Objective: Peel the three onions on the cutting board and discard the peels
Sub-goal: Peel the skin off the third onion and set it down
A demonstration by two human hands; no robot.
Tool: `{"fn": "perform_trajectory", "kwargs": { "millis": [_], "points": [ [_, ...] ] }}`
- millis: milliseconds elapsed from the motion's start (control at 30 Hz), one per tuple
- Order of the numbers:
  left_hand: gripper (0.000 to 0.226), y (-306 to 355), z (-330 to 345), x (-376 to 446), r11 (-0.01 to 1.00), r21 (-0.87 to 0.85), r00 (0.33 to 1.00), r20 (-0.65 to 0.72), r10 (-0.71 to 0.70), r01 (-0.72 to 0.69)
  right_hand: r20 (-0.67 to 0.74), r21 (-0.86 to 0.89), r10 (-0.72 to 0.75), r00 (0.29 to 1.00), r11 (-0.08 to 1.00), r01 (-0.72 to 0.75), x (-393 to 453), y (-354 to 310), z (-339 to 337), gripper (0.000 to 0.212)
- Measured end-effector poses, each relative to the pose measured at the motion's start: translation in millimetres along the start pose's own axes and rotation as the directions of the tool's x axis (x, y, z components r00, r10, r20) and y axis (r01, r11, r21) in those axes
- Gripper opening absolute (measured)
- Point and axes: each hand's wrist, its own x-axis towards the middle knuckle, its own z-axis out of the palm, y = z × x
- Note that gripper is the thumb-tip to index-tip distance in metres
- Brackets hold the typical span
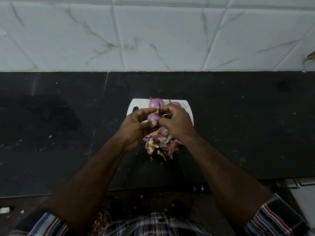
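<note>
Nearest the camera: checked shirt [153, 223] and both bare forearms reaching out over the dark table [51, 133]. No bin, bowl or other container in view, so nowhere visible yet for the peels to go.

Peel pile [160, 143] next out, loose papery skins heaped at the near edge of the cutting board [187, 109], spilling onto the table. A few stray bits on the table beside it.

Above the pile, both hands meet over the board. Left hand [136, 125] curled round the third onion [154, 118], cradling it from below and the side. Right hand [177, 121] has its fingertips pinched on a thin strip of skin [166, 114] at the onion's top, strip looks taut.

Step in hand, judged: peeling the last onion, mostly purple already, so late in the peeling. Next move likely calls for pulling the strip clear without tearing, dropping it on the pile, checking for leftover dry skin at the tip. Discarding not yet done.

Further back on the board: two onions, left one [156, 103] and right one [176, 104], both look peeled, touching or nearly so, right one half hidden by the right hand.

Far: white marbled tile wall [153, 31].
</note>
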Motion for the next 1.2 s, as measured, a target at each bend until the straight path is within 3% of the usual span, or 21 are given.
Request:
{"fn": "perform_trajectory", "kwargs": {
  "millis": [100, 167, 333, 433, 667, 867, 1033, 1200],
  "points": [
    [0.041, 1, 2, -2, 0.999, -0.023, 0.999, 0.030, -0.040, 0.041, -0.061, 0.031, 0.004, 0.998, 1.000, -0.002, 2, 3, -1, 0.019],
    [0.047, 1, 4, -3, 0.997, -0.031, 0.996, 0.053, -0.068, 0.070, -0.080, 0.032, 0.010, 0.997, 0.999, -0.008, 6, 6, -6, 0.021],
    [0.039, 7, -2, -1, 0.983, -0.100, 0.988, 0.029, -0.152, 0.154, 0.033, 0.168, 0.021, 0.999, 0.985, -0.026, 4, 0, -16, 0.020],
    [0.035, 8, -2, 1, 0.984, -0.070, 0.987, -0.007, -0.162, 0.161, -0.009, 0.073, -0.033, 0.999, 0.997, 0.034, 2, 0, -13, 0.016],
    [0.038, 5, 1, 2, 0.966, 0.244, 0.996, -0.024, -0.084, 0.087, 0.020, -0.118, -0.114, 0.993, 0.986, 0.116, -3, -8, -9, 0.022],
    [0.042, 4, 3, 3, 0.970, 0.242, 1.000, 0.014, -0.024, 0.020, -0.023, -0.244, -0.187, 0.982, 0.954, 0.176, -5, -27, -6, 0.032],
    [0.048, 7, 4, 0, 0.973, 0.228, 0.998, 0.031, -0.047, 0.039, -0.064, -0.300, -0.176, 0.982, 0.942, 0.149, -4, -24, -11, 0.022],
    [0.052, 9, 7, -6, 0.992, 0.072, 0.989, 0.102, -0.108, 0.101, -0.076, -0.306, -0.146, 0.986, 0.945, 0.117, -1, -12, -23, 0.021]
  ]
}}
